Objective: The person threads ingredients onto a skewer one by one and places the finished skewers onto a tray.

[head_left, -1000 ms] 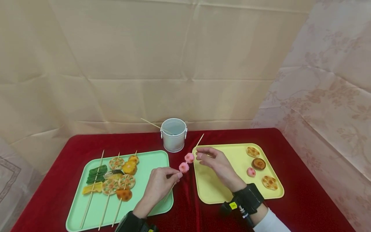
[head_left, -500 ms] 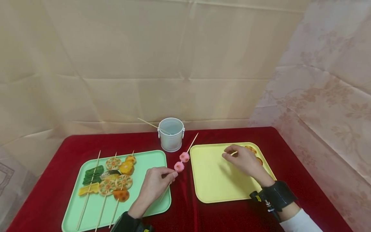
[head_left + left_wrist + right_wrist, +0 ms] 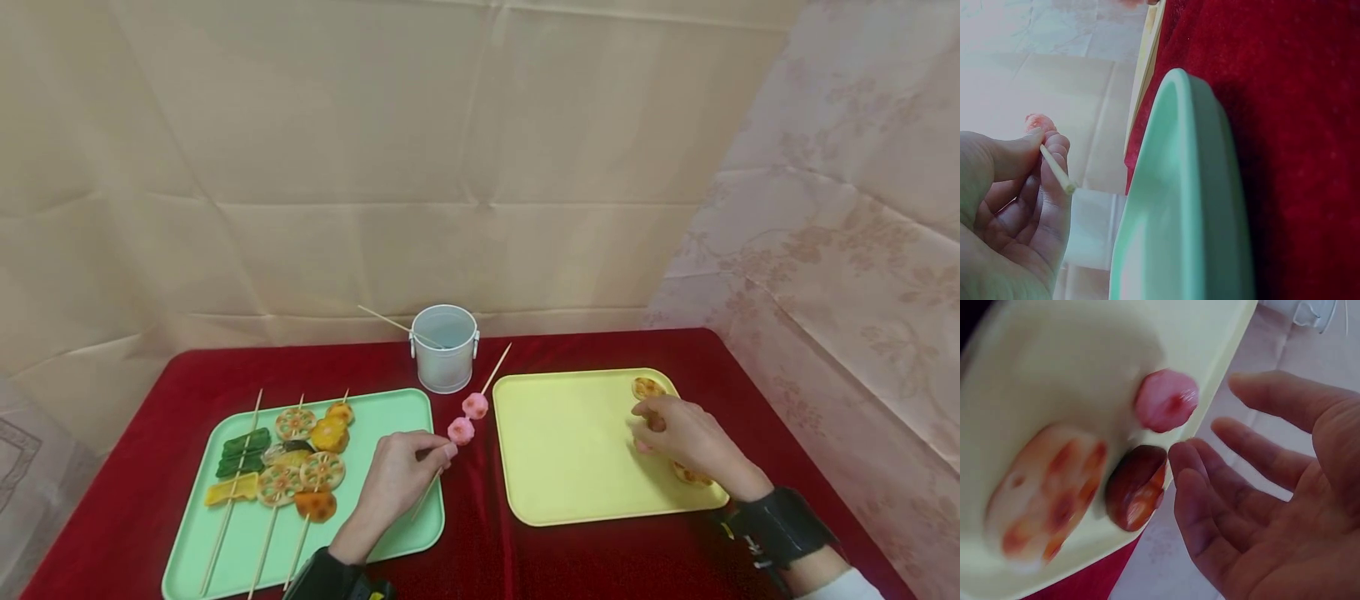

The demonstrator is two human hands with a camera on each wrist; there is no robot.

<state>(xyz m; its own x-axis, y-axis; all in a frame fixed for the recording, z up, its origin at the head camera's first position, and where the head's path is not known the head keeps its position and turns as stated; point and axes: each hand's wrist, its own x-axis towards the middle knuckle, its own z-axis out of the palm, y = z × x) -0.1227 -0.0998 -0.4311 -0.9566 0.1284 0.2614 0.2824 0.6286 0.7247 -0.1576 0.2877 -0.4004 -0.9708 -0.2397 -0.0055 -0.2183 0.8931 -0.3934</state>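
My left hand (image 3: 401, 479) pinches a wooden skewer (image 3: 496, 368) between thumb and fingertips. Two pink flower-shaped food pieces (image 3: 461, 431) are threaded on it, just above the fingers, and the tip slants up to the right. In the left wrist view the skewer's blunt end (image 3: 1057, 169) pokes out below the thumb. Over the right side of the yellow tray (image 3: 562, 467) hovers my right hand (image 3: 686, 433), fingers apart and holding nothing. Close to its fingertips in the right wrist view lie a loose pink piece (image 3: 1166, 400), a brown mushroom-like cap (image 3: 1138, 487) and a browned lotus root slice (image 3: 1050, 494).
On the left, a green tray (image 3: 393, 417) bears finished-looking skewers of green, yellow and orange food pieces (image 3: 328, 433). Behind the gap between trays stands a small white bucket (image 3: 444, 367) with a skewer leaning in it. Another browned slice (image 3: 647, 387) lies at the yellow tray's back right.
My right hand has left the held skewer and moved right, across the yellow tray to the food pieces there. The left hand keeps its pinch on the skewer, nearly still.
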